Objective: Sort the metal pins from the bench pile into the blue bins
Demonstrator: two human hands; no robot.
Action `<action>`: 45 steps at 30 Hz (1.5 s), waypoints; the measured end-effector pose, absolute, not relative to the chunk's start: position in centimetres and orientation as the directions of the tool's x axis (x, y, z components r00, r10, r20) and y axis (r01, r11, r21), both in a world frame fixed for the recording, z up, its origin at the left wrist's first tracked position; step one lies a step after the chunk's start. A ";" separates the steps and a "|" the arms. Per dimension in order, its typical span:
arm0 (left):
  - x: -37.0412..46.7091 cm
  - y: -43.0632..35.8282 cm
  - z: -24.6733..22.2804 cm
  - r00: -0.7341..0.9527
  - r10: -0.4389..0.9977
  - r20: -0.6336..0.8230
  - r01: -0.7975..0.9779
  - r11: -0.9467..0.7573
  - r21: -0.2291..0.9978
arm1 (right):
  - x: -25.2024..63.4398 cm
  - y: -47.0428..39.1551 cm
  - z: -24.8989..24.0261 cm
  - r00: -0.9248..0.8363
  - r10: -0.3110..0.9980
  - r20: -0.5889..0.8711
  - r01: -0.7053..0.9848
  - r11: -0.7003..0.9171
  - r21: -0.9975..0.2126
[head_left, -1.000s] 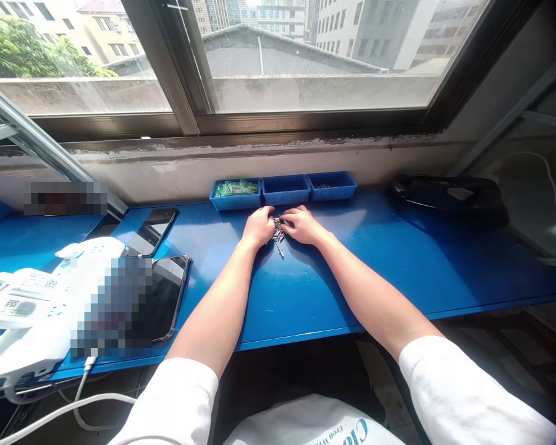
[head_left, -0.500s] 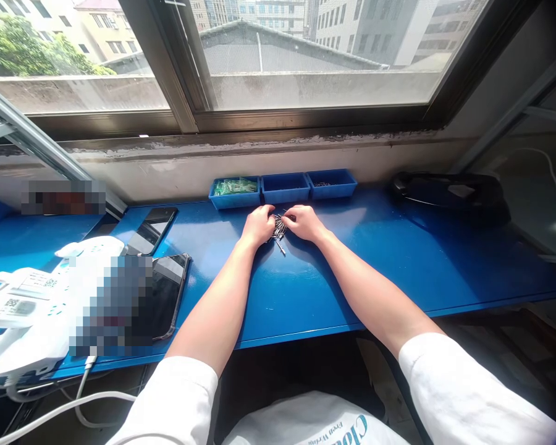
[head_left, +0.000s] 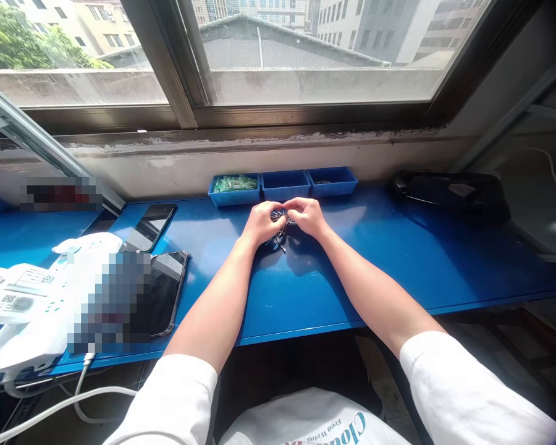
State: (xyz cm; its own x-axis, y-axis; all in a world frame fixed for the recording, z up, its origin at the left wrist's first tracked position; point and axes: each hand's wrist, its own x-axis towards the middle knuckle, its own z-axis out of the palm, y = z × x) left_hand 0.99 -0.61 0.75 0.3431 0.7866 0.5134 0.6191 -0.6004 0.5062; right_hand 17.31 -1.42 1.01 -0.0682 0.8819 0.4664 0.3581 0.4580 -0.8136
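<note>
Thin metal pieces (head_left: 282, 237), dark and silvery like small pins or screws, lie in a loose heap on the blue tabletop (head_left: 301, 296). Around the heap's left side curls my left hand (head_left: 262, 221), thumb toward the middle and fingers bent over the far side. My right hand (head_left: 307, 216) curves in from the other side, its fingertips almost meeting the left ones. Both hands are closed about part of the heap; several pieces show between the thumbs and stick out toward me. The exact kind of piece is too small to make out.
Behind my hands stand three blue bins: the left bin (head_left: 234, 196) holds green packets, the middle bin (head_left: 285, 185) looks dark inside, the right bin (head_left: 332, 186) has small pieces. Phones (head_left: 152, 226) and a white power strip (head_left: 74, 278) lie left; a black case (head_left: 449, 194) lies right.
My fingers have come together over the far side of the heap, the right hand turning inward with its fingers stretched across. The heap is more bunched between my hands.
</note>
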 end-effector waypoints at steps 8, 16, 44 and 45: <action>1.1 -0.6 1.0 0.300 0.790 0.534 0.640 -0.582 0.502 | 17.1 -1.4 1.0 -0.120 0.880 0.460 0.265 0.475 -0.839; 1.1 -0.8 1.5 0.149 0.860 0.489 0.631 -0.463 0.622 | 17.1 -1.3 1.2 -0.094 0.843 0.529 0.481 0.504 -0.718; 0.5 0.3 0.8 -0.053 0.889 0.456 0.676 -0.304 0.671 | 20.9 0.4 2.0 0.218 0.814 0.538 0.565 0.344 -0.750; 0.4 0.4 0.7 -0.060 0.894 0.445 0.685 -0.287 0.670 | 21.4 0.6 2.0 0.235 0.800 0.552 0.653 0.291 -0.700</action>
State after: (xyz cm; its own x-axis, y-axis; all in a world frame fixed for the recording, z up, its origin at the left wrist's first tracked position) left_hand 0.38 0.42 0.69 -0.0600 0.8937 0.4446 0.6847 -0.2873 0.6698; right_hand 21.41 0.61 1.96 0.2354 0.7999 0.5520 0.6526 0.2908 -0.6997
